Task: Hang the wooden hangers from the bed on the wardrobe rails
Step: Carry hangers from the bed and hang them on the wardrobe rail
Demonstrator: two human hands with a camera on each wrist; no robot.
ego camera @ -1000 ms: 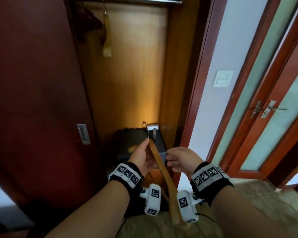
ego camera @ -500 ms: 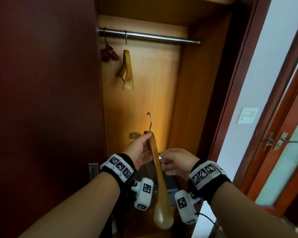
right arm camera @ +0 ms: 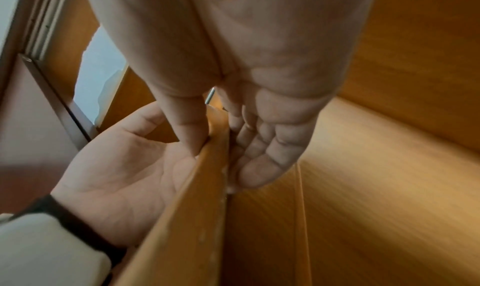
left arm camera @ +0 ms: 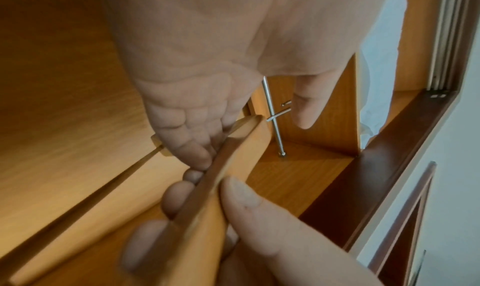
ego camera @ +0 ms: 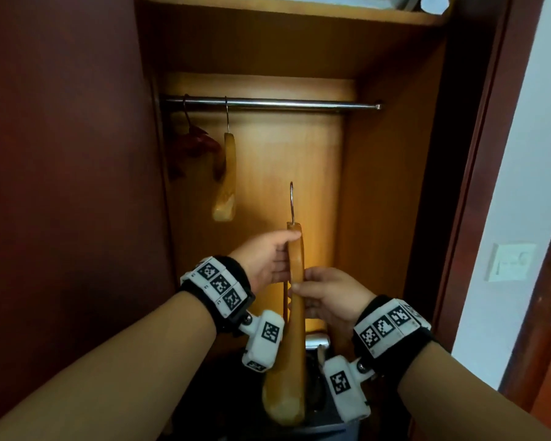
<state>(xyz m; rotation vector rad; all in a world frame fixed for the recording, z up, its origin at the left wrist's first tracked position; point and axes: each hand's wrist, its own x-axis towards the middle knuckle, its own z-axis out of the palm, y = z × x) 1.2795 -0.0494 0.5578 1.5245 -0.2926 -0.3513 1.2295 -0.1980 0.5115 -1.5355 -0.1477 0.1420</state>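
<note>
A wooden hanger [ego camera: 295, 316] stands upright and edge-on in front of the open wardrobe, its metal hook [ego camera: 291, 202] pointing up, well below the steel rail [ego camera: 268, 104]. My left hand [ego camera: 268, 259] grips the hanger's top, fingers curled behind it [left arm camera: 187, 138], thumb near the hook. My right hand [ego camera: 325, 297] pinches it lower down between thumb [right arm camera: 192, 134] and fingers [right arm camera: 259, 161]. Another wooden hanger [ego camera: 226, 176] hangs on the rail at the left, beside a dark red hanger [ego camera: 194, 141].
The dark red wardrobe door [ego camera: 61, 186] fills the left side. A shelf [ego camera: 299, 9] runs above the rail. A dark safe [ego camera: 318, 418] sits on the wardrobe floor under my hands. A white wall with a light switch [ego camera: 511, 262] is at the right.
Both hands have lifted the hanger from low by the safe up towards the rail, turning it upright. My right hand has moved in and taken hold of it.
</note>
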